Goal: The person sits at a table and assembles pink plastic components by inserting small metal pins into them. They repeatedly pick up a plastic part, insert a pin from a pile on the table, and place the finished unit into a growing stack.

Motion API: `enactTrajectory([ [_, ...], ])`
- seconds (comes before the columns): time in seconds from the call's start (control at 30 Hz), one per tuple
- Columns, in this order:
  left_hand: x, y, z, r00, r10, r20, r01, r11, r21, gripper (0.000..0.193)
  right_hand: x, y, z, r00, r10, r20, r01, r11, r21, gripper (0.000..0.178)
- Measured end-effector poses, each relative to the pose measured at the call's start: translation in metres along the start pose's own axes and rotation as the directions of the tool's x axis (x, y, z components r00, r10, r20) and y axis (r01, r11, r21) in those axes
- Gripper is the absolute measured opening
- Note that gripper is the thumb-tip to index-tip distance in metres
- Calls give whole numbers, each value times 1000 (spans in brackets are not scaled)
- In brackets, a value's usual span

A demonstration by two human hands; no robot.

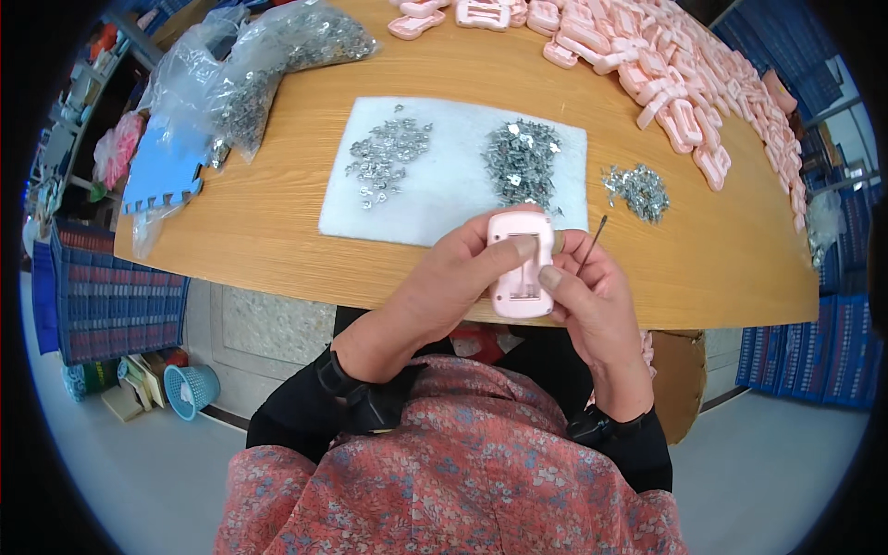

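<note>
We have one view only: a head-worn fisheye camera looking steeply down, close above our hands (518, 287), facing the wooden table (277, 222) ahead, its edges bending toward the rim.

Bright even light, sharp centre, fisheye-bent dark rim.

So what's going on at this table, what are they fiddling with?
A person sits at a wooden table, holding a small pink plastic case in both hands. The left hand wraps around it with the thumb on top; the right hand steadies its side and also holds a thin metal pin. On a white mat in front lie two heaps of small metal parts, with a third heap beside it. Many more pink cases are piled along the far edge, and bags of metal parts sit at the left.
</note>
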State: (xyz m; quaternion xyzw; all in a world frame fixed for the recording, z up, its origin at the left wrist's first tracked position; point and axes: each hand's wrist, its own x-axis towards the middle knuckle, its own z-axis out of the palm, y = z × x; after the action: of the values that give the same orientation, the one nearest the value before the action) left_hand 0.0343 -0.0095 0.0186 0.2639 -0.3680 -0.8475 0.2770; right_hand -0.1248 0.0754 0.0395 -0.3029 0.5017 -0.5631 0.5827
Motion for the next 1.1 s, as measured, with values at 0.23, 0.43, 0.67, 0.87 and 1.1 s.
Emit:
enactTrajectory([
  [0.23,-16,17,-42,976,206,-63,-215,954,-207,53,38,-15,9,935,-351,-45,216,666,-714,16],
  [0.43,-29,27,-76,984,161,-80,-176,956,-237,59,68,-20,-10,922,-383,-52,143,464,-874,14],
  [0.67,-32,25,-83,998,55,-27,-60,980,-192,50,105,-27,40,913,-337,229,321,247,-914,16],
  [0.87,-30,27,-87,997,58,53,-45,972,-229,46,166,-25,64,879,-277,388,414,39,-910,19],
  [1.1,-31,27,-91,992,51,113,-22,971,-239,42,196,-26,75,897,-130,422,412,-97,-906,20],
])
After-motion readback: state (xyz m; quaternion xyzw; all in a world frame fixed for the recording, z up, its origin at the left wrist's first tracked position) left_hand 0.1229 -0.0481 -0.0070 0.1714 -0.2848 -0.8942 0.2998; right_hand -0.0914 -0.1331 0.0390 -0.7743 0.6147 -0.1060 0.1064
